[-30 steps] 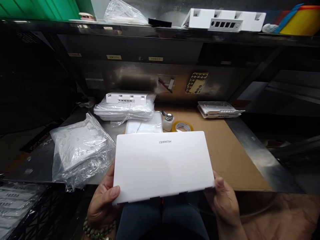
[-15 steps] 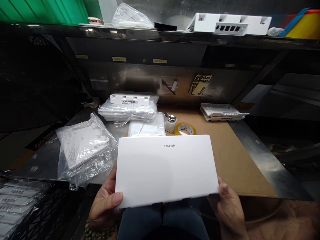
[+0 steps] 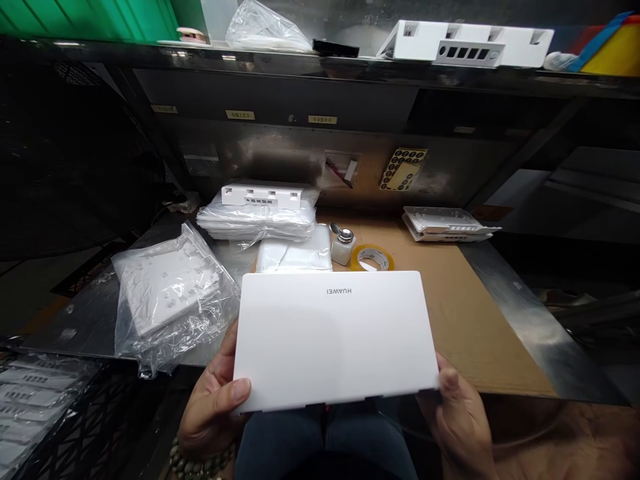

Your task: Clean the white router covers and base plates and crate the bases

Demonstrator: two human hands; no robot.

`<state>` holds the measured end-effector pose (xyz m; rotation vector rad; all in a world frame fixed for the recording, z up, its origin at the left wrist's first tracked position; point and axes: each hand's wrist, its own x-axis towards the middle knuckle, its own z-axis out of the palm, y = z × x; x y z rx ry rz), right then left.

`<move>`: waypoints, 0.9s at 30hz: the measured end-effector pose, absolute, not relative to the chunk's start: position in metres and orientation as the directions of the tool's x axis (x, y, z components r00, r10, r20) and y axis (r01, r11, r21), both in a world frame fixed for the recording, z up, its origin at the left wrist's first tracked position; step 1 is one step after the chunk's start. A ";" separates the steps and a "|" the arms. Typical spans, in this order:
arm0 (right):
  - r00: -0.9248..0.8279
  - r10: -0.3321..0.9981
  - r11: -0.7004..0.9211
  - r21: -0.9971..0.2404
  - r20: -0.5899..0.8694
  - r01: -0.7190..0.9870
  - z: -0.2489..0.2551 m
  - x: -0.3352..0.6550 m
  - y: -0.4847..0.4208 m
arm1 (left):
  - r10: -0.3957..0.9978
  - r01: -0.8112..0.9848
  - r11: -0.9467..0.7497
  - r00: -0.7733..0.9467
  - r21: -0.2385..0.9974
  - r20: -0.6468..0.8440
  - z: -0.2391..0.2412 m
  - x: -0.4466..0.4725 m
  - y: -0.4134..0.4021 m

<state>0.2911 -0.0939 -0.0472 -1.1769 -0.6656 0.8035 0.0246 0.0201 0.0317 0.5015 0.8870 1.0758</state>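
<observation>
Holding a white cover by both ends

Gripping the white cover panel (image 3: pixel 335 340) at its near corners, the left hand (image 3: pixel 213 410) and right hand (image 3: pixel 457 420) curl thumbs over the top face, fingers underneath. Its long axis runs side to side above the lap, equally close to both hands. Beyond lie a bagged part (image 3: pixel 170 293), tape roll (image 3: pixel 371 257) and small bottle (image 3: pixel 343 245) on the bench (image 3: pixel 505 313).

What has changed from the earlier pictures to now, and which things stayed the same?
Almost nothing. The flat white plastic cover with grey lettering shifted slightly right and lower in view, though the whole scene drifts likewise, so the camera may have moved. The left hand and right hand keep their grip on its near corners. The bagged white parts and yellow tape roll stayed put.
</observation>
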 end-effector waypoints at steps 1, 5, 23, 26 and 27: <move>0.558 0.829 0.170 -0.963 0.024 -0.210 -0.050 0.292 -0.095 | 0.909 -0.497 0.416 0.188 0.762 -0.373 0.032 0.023 0.021; 0.539 0.843 0.124 -0.973 0.000 -0.193 -0.058 0.294 -0.098 | 0.956 -0.211 0.269 0.176 0.940 -0.234 0.037 0.025 0.030; 0.526 0.850 0.056 -0.984 -0.043 -0.171 -0.069 0.297 -0.104 | 0.999 0.434 -0.047 0.001 0.900 0.052 0.038 0.040 0.046; 0.521 0.854 0.074 -0.989 -0.006 -0.132 -0.072 0.297 -0.105 | 0.998 0.502 -0.039 -0.029 0.864 0.061 0.042 0.044 0.045; 0.521 0.853 0.082 -0.991 0.014 -0.106 -0.073 0.298 -0.106 | 0.996 0.531 -0.040 -0.045 0.847 0.075 0.043 0.046 0.044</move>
